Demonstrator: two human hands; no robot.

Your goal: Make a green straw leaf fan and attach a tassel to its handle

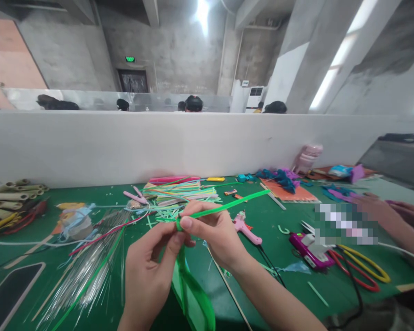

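Left hand [148, 271] sits low in the middle of the frame, thumb and fingers pinched shut on the top of a green ribbon [193, 299] where it winds round the end of a green stick [234, 204]. The rest of the ribbon hangs down to the bottom edge. Right hand [214, 234], just beside the left one, is closed round the same end of the stick, which slants up toward the right of the frame.

Both hands hover over a green desk [290, 209] strewn with craft bits:
- a heap of coloured strips [179, 193] just beyond the hands
- a pink glue gun [246, 226] to their right
- a fan of silvery wires [89, 266] at lower left, with a dark phone [10, 289] near the corner
- pale tubes [10, 193] stacked at the left edge
- red and yellow loops [362, 271] at lower right

Another person's hand [382, 211] rests on the desk at the right edge.

A low white partition [193, 142] closes off the far side of the desk, with a few heads showing above it. Behind that are bare concrete walls and beams, with a bright lamp [203, 14] at the top centre.
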